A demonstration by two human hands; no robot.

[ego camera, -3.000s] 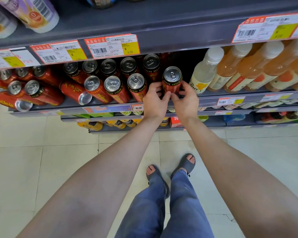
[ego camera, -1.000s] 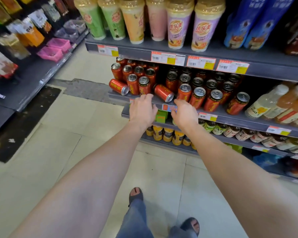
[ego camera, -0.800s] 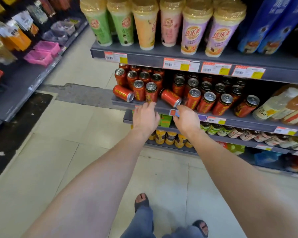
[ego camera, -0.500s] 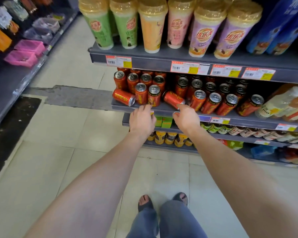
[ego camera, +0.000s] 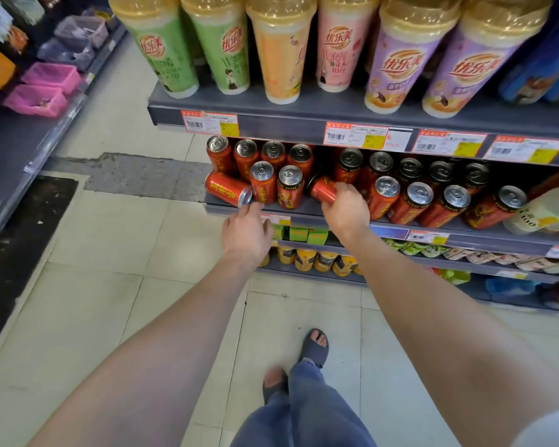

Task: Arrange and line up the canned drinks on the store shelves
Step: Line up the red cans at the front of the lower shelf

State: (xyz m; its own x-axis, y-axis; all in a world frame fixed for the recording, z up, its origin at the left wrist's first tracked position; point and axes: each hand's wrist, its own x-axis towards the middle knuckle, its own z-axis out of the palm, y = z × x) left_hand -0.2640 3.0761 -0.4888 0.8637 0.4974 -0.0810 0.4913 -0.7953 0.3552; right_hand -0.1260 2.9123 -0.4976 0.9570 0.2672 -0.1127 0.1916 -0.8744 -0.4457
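While the right hand (ego camera: 346,209) closes round a red can (ego camera: 322,189) lying on its side at the front of the can shelf (ego camera: 307,215), I have the left hand (ego camera: 246,232) reaching toward a second fallen can (ego camera: 228,189) at that shelf's left end. The right-hand fingers curl over the can's body. The left hand is loose, fingers stretched, with one fingertip (ego camera: 254,208) just at the end can's lid, and I cannot tell whether it touches. Two upright cans (ego camera: 276,187) stand at the shelf's front between the fallen pair, and a row of standing cans (ego camera: 413,201) runs toward the shelf's right end, where pale bottles (ego camera: 546,211) begin. Tall cups (ego camera: 281,50) crowd the level above the shelf.

By my reading the step in hand is righting the toppled cans; the row to the right already stands. Next I would tip the gripped can onto its base, lid up, and seat it in the gap at the shelf's front, level with its neighbours, without knocking the two beside it. The left hand then needs a full wrap on the end can, which lies close to the shelf's open corner and could roll off if merely nudged.
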